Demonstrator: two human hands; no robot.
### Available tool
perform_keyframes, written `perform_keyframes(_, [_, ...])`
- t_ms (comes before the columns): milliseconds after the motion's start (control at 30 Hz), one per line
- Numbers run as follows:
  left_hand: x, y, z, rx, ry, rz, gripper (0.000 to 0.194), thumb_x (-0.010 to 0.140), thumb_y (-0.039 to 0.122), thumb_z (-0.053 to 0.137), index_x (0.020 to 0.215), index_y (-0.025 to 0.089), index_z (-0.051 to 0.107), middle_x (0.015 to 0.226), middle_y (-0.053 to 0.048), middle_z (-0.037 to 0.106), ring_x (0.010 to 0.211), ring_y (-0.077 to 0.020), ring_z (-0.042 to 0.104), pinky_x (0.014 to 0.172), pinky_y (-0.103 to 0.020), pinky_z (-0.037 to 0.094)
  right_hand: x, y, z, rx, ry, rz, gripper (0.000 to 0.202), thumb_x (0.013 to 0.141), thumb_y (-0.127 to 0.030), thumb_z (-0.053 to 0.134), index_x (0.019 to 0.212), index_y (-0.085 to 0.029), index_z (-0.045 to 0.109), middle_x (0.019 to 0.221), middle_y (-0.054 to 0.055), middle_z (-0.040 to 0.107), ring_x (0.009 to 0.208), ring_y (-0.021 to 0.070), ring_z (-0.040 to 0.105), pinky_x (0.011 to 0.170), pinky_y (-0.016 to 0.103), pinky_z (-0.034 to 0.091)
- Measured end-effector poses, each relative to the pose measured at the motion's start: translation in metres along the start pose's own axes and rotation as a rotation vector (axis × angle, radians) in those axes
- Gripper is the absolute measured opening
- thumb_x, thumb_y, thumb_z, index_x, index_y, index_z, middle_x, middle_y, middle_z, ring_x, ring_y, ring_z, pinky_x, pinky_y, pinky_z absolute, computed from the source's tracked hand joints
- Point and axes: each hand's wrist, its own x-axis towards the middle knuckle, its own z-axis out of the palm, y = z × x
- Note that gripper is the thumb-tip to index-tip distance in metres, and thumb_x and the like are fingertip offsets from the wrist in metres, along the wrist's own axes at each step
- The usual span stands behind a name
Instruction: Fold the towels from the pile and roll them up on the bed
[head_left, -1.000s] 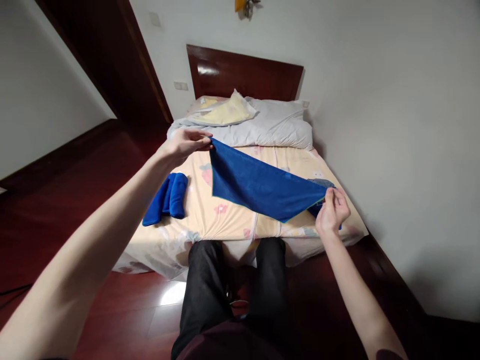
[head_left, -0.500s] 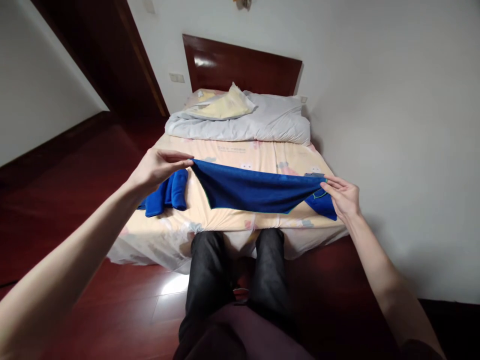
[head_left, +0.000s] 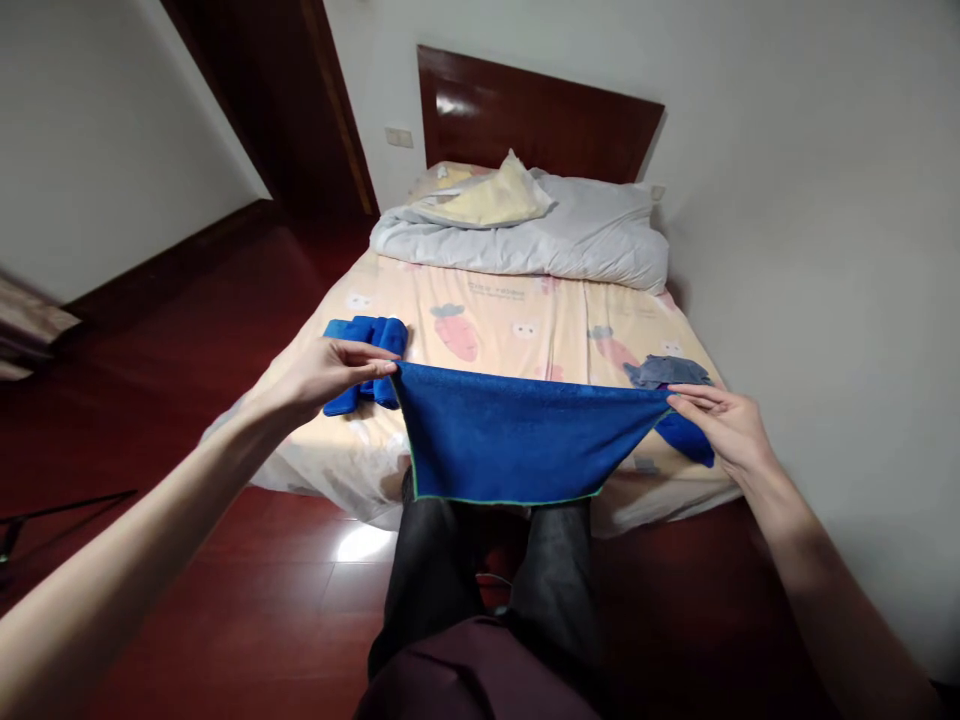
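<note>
One head view, catalogued as follows. Item: green-edged blue cloth [head_left: 517, 435], one, held up in front of the near edge of the bed, its upper edge drawn nearly straight, its lower edge hanging before the dark trousers [head_left: 559, 570]. Single or doubled layer: cannot tell.

Left hand [head_left: 315, 385]: fingertips closed in a pinch on one upper corner, no gap showing. Right hand [head_left: 735, 430]: likewise closed, thumb and fingers pinching the opposite upper corner.

Beyond the left hand: rolled blue cloths [head_left: 392, 345], side by side on the carrot-print sheet [head_left: 495, 320]. Beside the right hand: loose blue fabric [head_left: 686, 440], partly hidden, with grey-blue fabric [head_left: 671, 370] bunched next to it. Further back: pale quilt [head_left: 525, 255], pale yellow fabric [head_left: 502, 200] lying on it, dark wooden headboard [head_left: 540, 115].

Step in hand, as judged: spreading the cloth between two corners, lower part free. Handling calls for both pinches kept firm and level, with even tension; slack would let the thin material sag or crease, and a loosened corner would drop that side.
</note>
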Motion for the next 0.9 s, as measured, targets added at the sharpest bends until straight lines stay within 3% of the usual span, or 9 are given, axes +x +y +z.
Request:
perform_keyframes(100, [0.033,-0.007,0.013,-0.034,-0.095,-0.043,0.056,0.049,0.055,0.097,0.091,0.021,0.085,0.093,-0.01,0.081,0.094,-0.0298,0.077,0.087,-0.037,0.063,0.039,0.014,0.021,0.064,-0.063,0.107,0.057,0.05,-0.048,0.103,0.095,-0.018,0.084,0.087,0.008,0.08,0.069,0.0161,0.071,0.063,0.026,0.06])
perform_keyframes(233, [0.09,-0.007,0.037,-0.096,-0.025,-0.046,0.048,0.046,0.045,0.1,0.079,0.016,0.082,0.082,-0.011,0.079,0.087,-0.0278,0.075,0.085,-0.038,0.061,0.101,0.027,0.061,0.122,-0.05,0.19,0.054,0.049,-0.037,0.102,0.094,-0.016,0.081,0.075,0.004,0.075,0.053,0.0085,0.055,0.045,0.02,0.045])
perform_keyframes(367, [0.144,-0.004,0.053,-0.13,0.132,0.048,0.043,0.054,0.038,0.097,0.084,0.012,0.081,0.084,-0.01,0.079,0.088,-0.0254,0.072,0.086,-0.035,0.058,0.16,0.04,0.1,0.143,0.101,0.086,0.045,0.059,-0.031,0.095,0.098,-0.016,0.077,0.087,0.005,0.075,0.062,0.0102,0.059,0.052,0.021,0.048])
perform_keyframes(500, [0.166,-0.012,0.06,-0.098,0.248,0.239,0.041,0.071,0.036,0.085,0.103,0.01,0.081,0.101,-0.012,0.08,0.097,-0.0233,0.072,0.089,-0.031,0.055,0.189,0.067,0.121,0.175,0.183,-0.112,0.04,0.065,-0.029,0.086,0.102,-0.017,0.074,0.092,0.005,0.073,0.078,0.0144,0.066,0.069,0.027,0.056])
perform_keyframes(633, [0.153,-0.055,0.07,0.04,0.289,0.279,0.041,0.077,0.043,0.078,0.106,0.014,0.082,0.101,-0.01,0.08,0.095,-0.0216,0.07,0.086,-0.028,0.052,0.174,0.113,0.132,0.214,0.166,-0.129,0.037,0.06,-0.031,0.085,0.093,-0.018,0.071,0.089,0.004,0.072,0.083,0.0157,0.066,0.079,0.03,0.056])
perform_keyframes(767, [0.119,-0.135,0.097,0.159,0.253,0.192,0.038,0.078,0.047,0.074,0.101,0.017,0.084,0.095,-0.009,0.08,0.09,-0.0237,0.068,0.082,-0.03,0.052,0.124,0.178,0.147,0.124,0.06,-0.02,0.033,0.06,-0.039,0.083,0.082,-0.018,0.07,0.087,0.006,0.074,0.083,0.0182,0.066,0.082,0.033,0.054])
perform_keyframes(900, [0.075,-0.217,0.131,0.208,0.139,0.057,0.035,0.079,0.046,0.07,0.095,0.018,0.085,0.093,-0.011,0.08,0.085,-0.0243,0.067,0.077,-0.031,0.051,0.063,0.239,0.159,0.017,-0.086,0.183,0.031,0.06,-0.041,0.081,0.078,-0.017,0.073,0.075,0.005,0.071,0.073,0.0174,0.062,0.074,0.032,0.051])
